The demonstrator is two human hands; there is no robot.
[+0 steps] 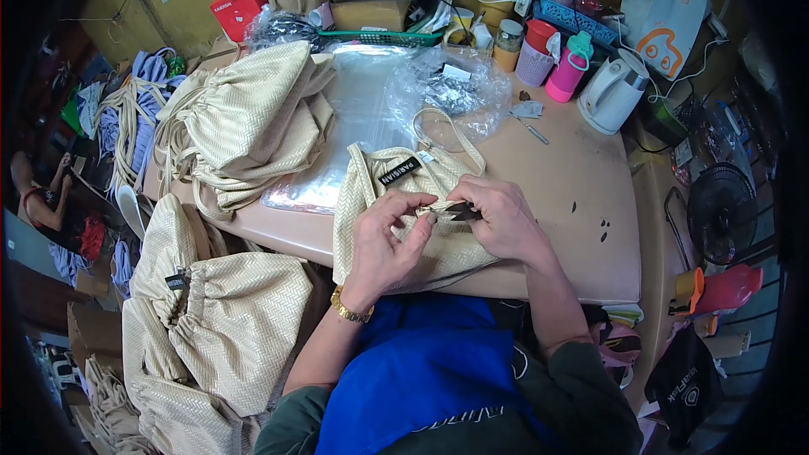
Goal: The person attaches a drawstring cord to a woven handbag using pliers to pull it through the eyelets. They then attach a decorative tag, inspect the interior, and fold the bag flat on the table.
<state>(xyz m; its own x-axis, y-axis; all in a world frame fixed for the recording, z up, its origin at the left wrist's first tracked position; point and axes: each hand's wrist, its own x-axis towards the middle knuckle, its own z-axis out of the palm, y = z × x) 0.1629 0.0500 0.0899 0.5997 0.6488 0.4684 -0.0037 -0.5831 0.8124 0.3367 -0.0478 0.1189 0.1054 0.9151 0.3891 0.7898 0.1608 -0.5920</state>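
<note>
A cream woven drawstring bag (358, 194) with a black label lies at the table's front edge, right in front of me. My left hand (389, 236) is closed in a pinch on a gathered bit of the bag's cord or edge. Close beside it, my right hand (506, 217) is closed around a small dark pointed tool (460, 211), which looks like thread snips. The tool's tip meets the pinched material between both hands. A loop of the bag's strap (459, 131) stretches away from me over the table.
More cream bags (244, 118) are piled at the table's left, and others (244, 320) hang below its edge. Clear plastic sheets (358, 93) lie behind my bag. At the back right stand a white kettle (613, 93) and a pink bottle (569, 69). A person (50, 194) is at far left.
</note>
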